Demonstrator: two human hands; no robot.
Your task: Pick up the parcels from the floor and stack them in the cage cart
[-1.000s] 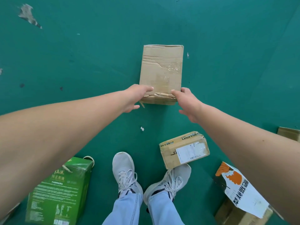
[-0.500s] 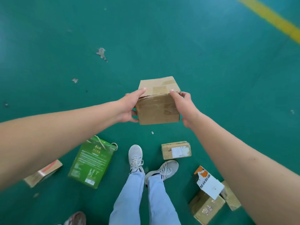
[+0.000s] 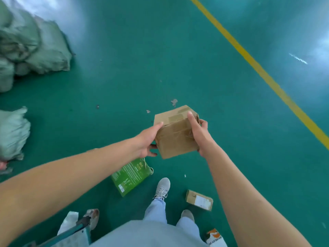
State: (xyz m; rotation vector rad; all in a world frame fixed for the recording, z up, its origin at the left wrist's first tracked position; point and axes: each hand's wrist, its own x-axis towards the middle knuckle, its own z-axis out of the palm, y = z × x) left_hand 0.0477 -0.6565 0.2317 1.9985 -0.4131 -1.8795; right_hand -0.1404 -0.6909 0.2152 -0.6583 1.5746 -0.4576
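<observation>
A brown taped cardboard parcel [image 3: 175, 134] is held in the air in front of me, above the green floor. My left hand [image 3: 147, 139] grips its left side, thumb on top and fingers under it. My right hand [image 3: 198, 134] grips its right side, with the thumb lying over the top edge. On the floor below lie a green printed box [image 3: 130, 176], a small brown parcel with a white label [image 3: 199, 200] and an orange-and-white parcel [image 3: 214, 237] at the bottom edge. No cage cart is clearly in view.
Grey-green woven sacks [image 3: 32, 45] are piled at the upper left, with another sack [image 3: 12, 134] at the left edge. A yellow floor line [image 3: 258, 68] runs diagonally at the right. A teal metal bar [image 3: 71, 232] and another person's shoe [image 3: 93, 216] show at the bottom left.
The parcel came off the floor and now sits higher in both hands. I have straightened up and turned, so the sacks and more of the yellow line came into view.
</observation>
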